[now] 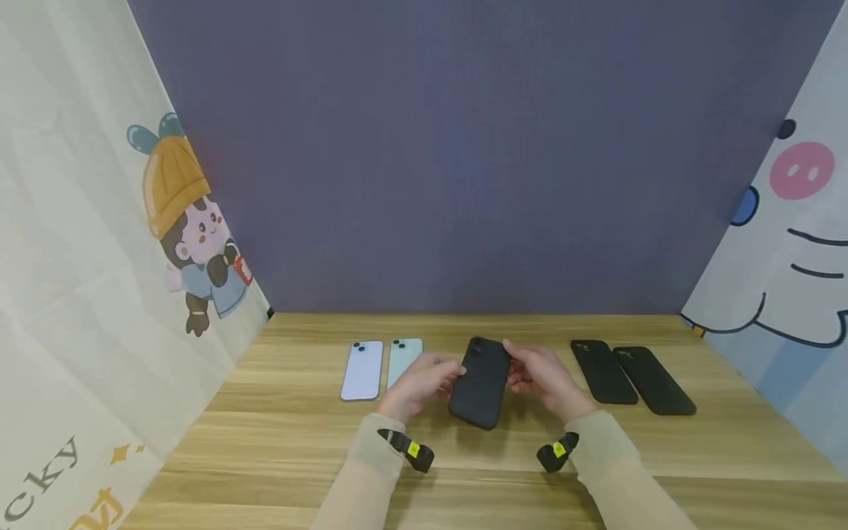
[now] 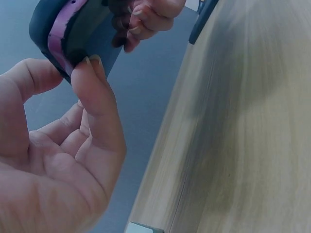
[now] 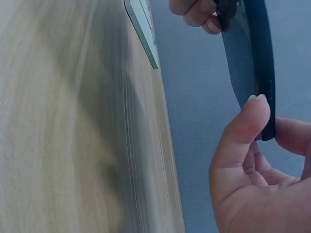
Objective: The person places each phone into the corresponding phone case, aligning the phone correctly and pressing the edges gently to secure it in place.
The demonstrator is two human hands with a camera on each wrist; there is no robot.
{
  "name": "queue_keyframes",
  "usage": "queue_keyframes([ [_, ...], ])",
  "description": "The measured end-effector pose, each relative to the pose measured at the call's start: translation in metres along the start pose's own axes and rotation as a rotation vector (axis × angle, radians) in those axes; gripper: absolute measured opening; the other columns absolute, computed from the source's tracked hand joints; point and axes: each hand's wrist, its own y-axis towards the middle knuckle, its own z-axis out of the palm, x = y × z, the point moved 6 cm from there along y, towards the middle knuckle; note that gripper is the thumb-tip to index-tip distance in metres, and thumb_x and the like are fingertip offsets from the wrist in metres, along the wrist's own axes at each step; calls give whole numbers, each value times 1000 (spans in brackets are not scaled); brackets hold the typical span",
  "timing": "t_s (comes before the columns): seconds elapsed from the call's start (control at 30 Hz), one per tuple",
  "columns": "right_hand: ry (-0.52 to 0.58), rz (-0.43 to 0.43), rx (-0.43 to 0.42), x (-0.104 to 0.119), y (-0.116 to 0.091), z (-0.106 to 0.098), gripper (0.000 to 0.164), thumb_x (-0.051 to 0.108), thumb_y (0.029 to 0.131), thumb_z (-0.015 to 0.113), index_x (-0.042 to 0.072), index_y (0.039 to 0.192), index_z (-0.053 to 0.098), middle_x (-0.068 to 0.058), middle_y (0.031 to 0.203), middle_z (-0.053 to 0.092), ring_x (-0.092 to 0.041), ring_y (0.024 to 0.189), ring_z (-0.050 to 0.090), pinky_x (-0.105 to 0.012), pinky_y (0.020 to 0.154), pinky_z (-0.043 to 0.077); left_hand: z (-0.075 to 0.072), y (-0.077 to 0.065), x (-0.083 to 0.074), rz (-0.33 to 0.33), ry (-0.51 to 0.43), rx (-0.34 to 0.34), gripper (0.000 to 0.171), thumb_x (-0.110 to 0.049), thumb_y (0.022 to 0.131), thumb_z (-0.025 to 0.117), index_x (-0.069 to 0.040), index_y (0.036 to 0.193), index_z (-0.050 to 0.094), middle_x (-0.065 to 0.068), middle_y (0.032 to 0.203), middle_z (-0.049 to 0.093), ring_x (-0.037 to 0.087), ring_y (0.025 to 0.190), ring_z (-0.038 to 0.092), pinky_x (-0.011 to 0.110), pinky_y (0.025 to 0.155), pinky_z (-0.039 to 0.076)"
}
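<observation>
the left hand (image 1: 424,380) and right hand (image 1: 542,377) pinched opposite edges of a black phone case (image 1: 481,386), holding it tilted above the table (image 1: 265,449) (a purple strip (image 2: 59,34) showed along its edge). a lilac phone (image 1: 362,372) and a pale green phone (image 1: 403,358) lay to the left, two black cases (image 1: 604,373) to the right.

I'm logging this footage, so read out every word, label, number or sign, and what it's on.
"cky": dark letters on the white cloth at left; any letters before are cut off.
Orange character below: cut off by the frame edge, unreadable.
Yellow patches on the wrist straps: any print is too small to read.
Held black-cased phone: no legible text.
</observation>
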Motion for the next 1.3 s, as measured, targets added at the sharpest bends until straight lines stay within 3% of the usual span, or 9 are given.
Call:
queue_keyframes([
  [0.43, -6, -20, -55, 0, 0, 1, 33, 30, 106, 55, 2, 92, 63, -2, 69, 54, -12, 56, 53, -23, 51, 48, 3, -2, -2, 7, -23, 19, 20, -15, 89, 64, 1, 95, 75, 7, 79, 68, 18, 69, 61, 29, 63, 52],
  [0.77, 6, -14, -55, -2, 1, 0, 32, 28, 107, 52, 4, 87, 60, -1, 65, 54, -10, 52, 52, -23, 48, 46, 4, -4, -3, 11, -8, 12, 21, -17, 92, 64, 0, 97, 75, 8, 83, 70, 18, 73, 63, 31, 67, 53],
  [1.03, 30, -5, -45, -4, -1, -2, 28, 27, 104, 55, 2, 93, 63, -4, 65, 56, -12, 52, 54, -25, 49, 49, 5, -5, -6, 31, 15, 40, 17, -16, 90, 66, -2, 90, 75, 6, 81, 68, 18, 73, 63, 34, 69, 54],
  [1.3, -62, -50, 60, 2, -2, 4, 50, 43, 100, 62, -3, 118, 68, -7, 102, 65, -17, 79, 62, -33, 66, 53, 13, -5, -7, 76, 69, 129, 18, -15, 91, 66, 0, 82, 72, 6, 82, 69, 19, 76, 64, 35, 74, 55],
])
